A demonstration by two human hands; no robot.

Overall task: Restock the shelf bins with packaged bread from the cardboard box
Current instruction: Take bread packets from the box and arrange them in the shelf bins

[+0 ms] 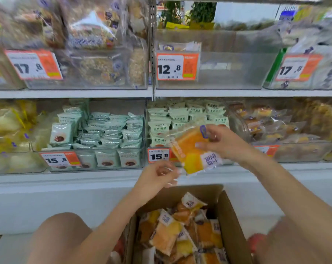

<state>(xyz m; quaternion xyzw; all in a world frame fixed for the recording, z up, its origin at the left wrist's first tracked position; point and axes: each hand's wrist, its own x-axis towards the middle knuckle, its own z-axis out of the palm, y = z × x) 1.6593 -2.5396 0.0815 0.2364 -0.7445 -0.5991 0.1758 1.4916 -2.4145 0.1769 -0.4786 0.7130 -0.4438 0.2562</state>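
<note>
1. Shelving (71, 93) in white, two tiers across the whole view, loaded with clear plastic bins of wrapped baked goods.
2. Upper clear bin (237, 73), right of the shelf upright, almost bare, with a price tag reading 12.8 (177, 66) clipped to its front left.
3. Cardboard box (231, 225) on the floor below the shelves, flaps open, between the person's knees, full of orange-and-yellow bread packets (180, 231) lying jumbled.
4. Lower clear bin (96, 161), left of centre, stacked with pale green snack packets, tagged 15.8 (59, 159).
5. Neighbouring lower bin (188, 115) with similar pale green packets, a second 15.8 tag (158, 155) at its front, partly behind the held packet.
6. Held bread packet (193, 149), clear wrapper with orange and yellow cake inside and a white label end, raised above the box and in front of the lower shelf, tilted.
7. Right hand (221, 142) gripping the packet's upper right side, thumb across the front, fingers curled behind.
8. Left hand (159, 175) pinching the packet's lower left corner between thumb and curled fingertips.
</note>
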